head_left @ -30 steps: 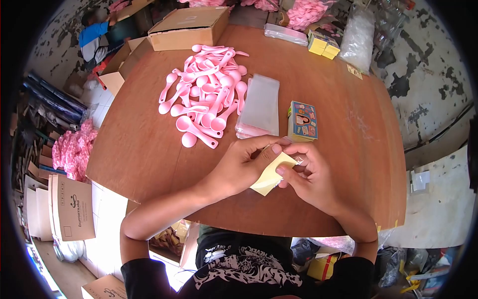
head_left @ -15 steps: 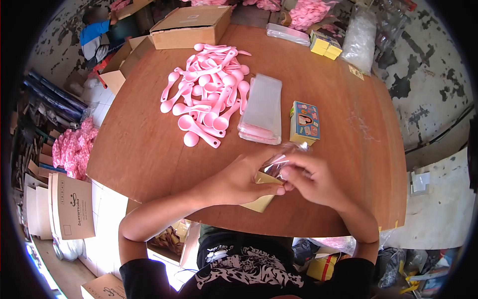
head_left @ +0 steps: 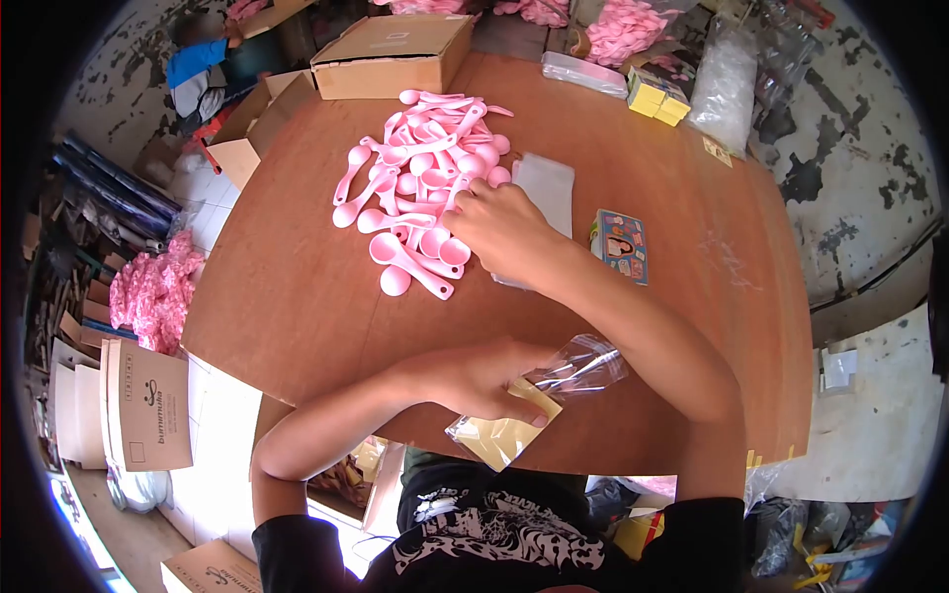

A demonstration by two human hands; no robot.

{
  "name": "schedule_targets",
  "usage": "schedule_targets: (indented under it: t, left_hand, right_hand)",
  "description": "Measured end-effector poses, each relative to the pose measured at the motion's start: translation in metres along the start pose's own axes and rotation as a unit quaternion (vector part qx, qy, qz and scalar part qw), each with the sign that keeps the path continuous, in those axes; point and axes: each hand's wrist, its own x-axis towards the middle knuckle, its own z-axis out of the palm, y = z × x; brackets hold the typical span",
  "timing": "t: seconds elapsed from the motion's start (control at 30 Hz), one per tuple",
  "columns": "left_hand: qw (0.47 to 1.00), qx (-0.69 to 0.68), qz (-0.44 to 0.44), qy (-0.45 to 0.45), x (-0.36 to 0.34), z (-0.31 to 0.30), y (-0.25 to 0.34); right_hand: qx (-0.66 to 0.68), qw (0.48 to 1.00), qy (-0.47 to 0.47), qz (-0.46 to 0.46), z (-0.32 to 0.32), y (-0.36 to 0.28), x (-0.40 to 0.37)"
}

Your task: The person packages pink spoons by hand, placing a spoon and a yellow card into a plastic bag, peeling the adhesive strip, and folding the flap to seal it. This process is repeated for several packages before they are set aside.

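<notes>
My left hand (head_left: 484, 381) is closed round a yellow box inside a clear plastic bag (head_left: 504, 430), near the front edge of the table. The bag's loose end sticks out to the right. My right hand (head_left: 494, 222) reaches across to the right side of a pile of pink spoons (head_left: 420, 163), its fingers bent against a spoon. Whether it grips that spoon is hard to see. Partly behind this hand lies a stack of clear bags (head_left: 546, 188). A blue printed box (head_left: 621, 245) stands to the right, partly covered by my forearm.
At the table's (head_left: 297, 296) far edge are a cardboard box (head_left: 390, 59), yellow boxes (head_left: 657, 97) and a plastic roll (head_left: 724, 89). Cartons (head_left: 146, 405) stand on the floor at left. Another person (head_left: 196, 74) is at the far left.
My right hand has left the bag and moved up and left to the spoon pile. My left hand has kept the bagged box and shifted slightly down and left.
</notes>
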Motion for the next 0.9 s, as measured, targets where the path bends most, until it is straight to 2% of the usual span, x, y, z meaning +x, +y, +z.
schedule_targets:
  t: [0.03, 0.1, 0.13, 0.17, 0.23, 0.27, 0.33, 0.37, 0.43, 0.57, 0.7, 0.77, 0.83, 0.9]
  left_hand:
    - [1.0, -0.007, -0.008, 0.011, -0.001, -0.001, 0.004]
    - [1.0, -0.012, -0.014, 0.02, -0.001, -0.003, 0.006]
    - [0.999, -0.012, -0.01, 0.049, -0.002, -0.002, 0.006]
    - [0.997, -0.013, -0.006, 0.08, -0.003, -0.002, 0.006]
    - [0.992, -0.044, 0.004, 0.116, -0.003, -0.002, 0.004]
    - [0.986, -0.074, 0.011, 0.15, -0.003, -0.002, 0.004]
    - [0.984, -0.082, -0.008, 0.16, -0.003, -0.005, 0.005]
    - [0.981, -0.076, 0.001, 0.179, -0.002, -0.005, 0.002]
    - [0.977, -0.083, -0.004, 0.199, 0.001, -0.006, -0.002]
    - [0.978, -0.056, -0.039, 0.195, 0.003, -0.007, -0.001]
    - [0.977, -0.074, -0.035, 0.195, 0.005, -0.005, 0.002]
    - [0.976, -0.057, -0.059, 0.203, 0.004, -0.006, 0.006]
    - [0.976, -0.059, -0.048, 0.203, 0.003, -0.005, 0.005]
    - [0.976, -0.065, -0.038, 0.206, 0.003, -0.004, 0.004]
  right_hand:
    - [0.001, 1.0, 0.0, 0.001, 0.003, 0.002, 0.001]
    - [0.065, 0.995, 0.076, -0.014, 0.002, 0.006, -0.001]
    - [0.063, 0.995, 0.075, -0.015, -0.003, 0.008, -0.005]
    - [0.164, 0.977, 0.13, 0.028, -0.009, 0.011, -0.013]
    - [0.368, 0.898, 0.209, 0.116, -0.027, 0.012, -0.032]
    - [0.467, 0.837, 0.233, 0.163, -0.036, 0.013, -0.045]
    - [0.547, 0.779, 0.248, 0.179, -0.058, 0.02, -0.075]
    - [0.546, 0.78, 0.247, 0.179, -0.078, 0.023, -0.091]
    - [0.461, 0.862, 0.055, 0.203, -0.114, 0.028, -0.117]
    - [0.446, 0.872, 0.1, 0.176, -0.12, 0.029, -0.139]
    - [0.415, 0.884, 0.033, 0.212, -0.124, 0.035, -0.139]
    - [0.403, 0.888, 0.001, 0.222, -0.117, 0.035, -0.137]
    - [0.399, 0.909, 0.006, 0.116, -0.109, 0.034, -0.134]
    - [0.41, 0.905, -0.007, 0.112, -0.112, 0.029, -0.13]
